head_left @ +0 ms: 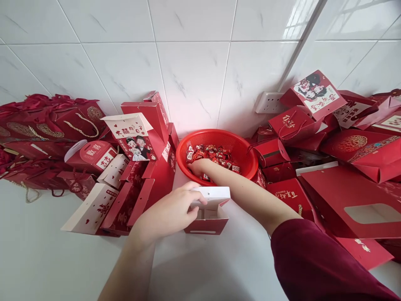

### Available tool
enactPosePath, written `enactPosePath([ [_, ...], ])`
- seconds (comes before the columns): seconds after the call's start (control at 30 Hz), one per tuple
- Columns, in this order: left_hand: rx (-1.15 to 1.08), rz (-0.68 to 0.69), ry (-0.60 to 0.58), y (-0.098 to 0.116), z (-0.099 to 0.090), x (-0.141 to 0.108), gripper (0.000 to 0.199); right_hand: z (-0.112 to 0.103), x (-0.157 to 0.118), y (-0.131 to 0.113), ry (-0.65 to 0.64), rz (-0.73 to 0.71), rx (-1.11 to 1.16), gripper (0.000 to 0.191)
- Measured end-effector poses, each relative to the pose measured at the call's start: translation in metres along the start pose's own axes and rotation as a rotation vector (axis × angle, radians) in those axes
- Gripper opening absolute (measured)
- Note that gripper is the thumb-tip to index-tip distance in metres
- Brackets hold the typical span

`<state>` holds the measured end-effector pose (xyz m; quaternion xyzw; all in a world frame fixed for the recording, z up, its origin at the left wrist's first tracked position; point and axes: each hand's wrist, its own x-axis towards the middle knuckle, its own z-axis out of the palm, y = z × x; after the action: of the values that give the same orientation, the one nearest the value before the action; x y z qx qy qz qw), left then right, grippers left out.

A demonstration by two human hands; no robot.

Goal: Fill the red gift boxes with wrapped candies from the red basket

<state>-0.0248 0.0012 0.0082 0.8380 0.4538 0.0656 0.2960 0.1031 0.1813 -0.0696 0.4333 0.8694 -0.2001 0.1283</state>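
Table (203,267), white, 1: beneath both hands, running to a tiled wall beyond them.
Red gift boxes (326,196), printed, 1 heap: right of the right hand; a large windowed box lies nearest the forearm.
Red gift bags (79,119), rope-handled, 1 stack: far left of the left hand.
Upright gift boxes (161,175), printed, lids up, 1 cluster: left of and beyond the left hand.
Perforated red plastic basket (247,158), 1: directly beyond the left hand, with the right hand inside its rim.
Left hand (175,207), 1: pinching the left rim of a box, thumb tucked inside the mouth.
Right hand (199,166), 1: down among the basket's contents; fingers mostly hidden, so grasp cannot be told.
Open-topped gift box (216,228), red outside, white inside, 1: in the left hand, just under the right forearm.
Wrapped sweets (221,154), red, many: around and beyond the right hand.
Step, as judged: right hand gathering sweets, left hand steadying the box. Next move calls for clearing the basket's rim and keeping the box's mouth open.
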Motion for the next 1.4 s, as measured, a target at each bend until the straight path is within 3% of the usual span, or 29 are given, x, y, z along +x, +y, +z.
enactPosePath([
  [0.1,-0.010,0.002,0.000,-0.002,-0.001,0.002,0.033,0.000,0.000,0.002,-0.094,0.011,-0.008,0.029],
  [0.27,-0.019,0.015,0.024,-0.003,-0.001,0.002,0.034,-0.015,-0.012,0.018,-0.035,0.000,0.086,0.051],
  [0.4,-0.008,0.041,0.068,-0.005,0.002,0.006,0.036,-0.017,-0.038,0.023,0.184,0.000,0.150,0.056],
  [0.53,-0.016,0.037,0.125,-0.007,0.003,0.009,0.038,-0.001,-0.084,0.021,0.462,-0.007,0.222,0.059],
  [0.67,-0.019,-0.005,0.159,-0.008,0.001,0.012,0.036,0.015,-0.137,0.024,0.673,-0.244,0.636,0.051],
  [0.83,-0.057,-0.032,0.183,-0.010,0.002,0.016,0.032,0.015,-0.180,0.025,0.631,-0.330,1.066,0.042],
  [1.07,0.031,-0.018,0.169,-0.011,0.003,0.015,0.035,0.011,-0.190,0.007,0.624,-0.332,1.151,0.039],
  [1.23,-0.004,0.003,0.365,-0.004,-0.001,0.013,0.024,0.012,-0.186,-0.002,0.516,-0.358,1.154,0.034],
  [1.4,-0.217,0.038,0.504,0.006,-0.008,0.007,0.022,0.012,-0.184,-0.010,0.554,-0.439,1.141,0.030],
])
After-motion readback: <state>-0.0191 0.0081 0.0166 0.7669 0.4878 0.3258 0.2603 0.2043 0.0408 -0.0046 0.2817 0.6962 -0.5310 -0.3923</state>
